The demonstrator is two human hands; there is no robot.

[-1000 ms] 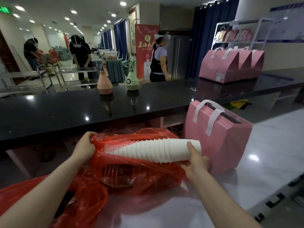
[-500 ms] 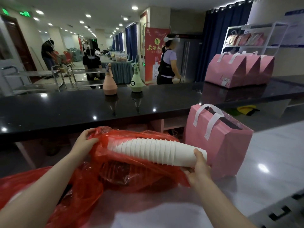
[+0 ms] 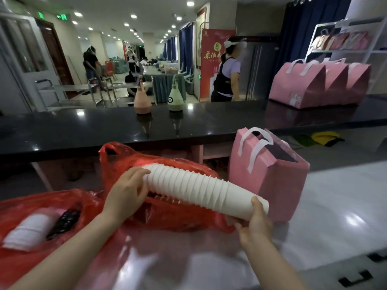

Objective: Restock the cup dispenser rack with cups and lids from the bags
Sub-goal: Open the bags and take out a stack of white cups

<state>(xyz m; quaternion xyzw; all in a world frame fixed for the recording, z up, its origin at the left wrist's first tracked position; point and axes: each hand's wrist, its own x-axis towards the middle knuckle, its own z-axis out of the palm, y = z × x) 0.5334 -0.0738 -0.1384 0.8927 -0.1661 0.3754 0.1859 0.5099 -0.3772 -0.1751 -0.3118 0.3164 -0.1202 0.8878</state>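
From the head view, a pale, glossy surface [image 3: 335, 206] runs along the near side, and beyond it a raised black surface [image 3: 83, 130] crosses the scene from left to right, mirroring the ceiling lights. On the pale surface lies a red plastic bag [image 3: 180, 210], open at the top. A long stack of white cups [image 3: 201, 189] slants over it from upper left to lower right. The left hand [image 3: 125, 193] curls its fingers round the narrow left end of the stack; the right hand [image 3: 254, 225] grips the wide right end from below, thumb on top. A second red bag [image 3: 25, 208] at near left holds more white cups and a dark stack. A pink paper bag [image 3: 270, 174] with white handles stands just right of the stack. On the black surface stand a pink bottle [image 3: 142, 101] and a green bottle [image 3: 175, 99], with larger pink bags [image 3: 318, 86] far right. Behind, a long hall holds steel carts, blue curtains, a red banner [image 3: 209, 63] and several people.
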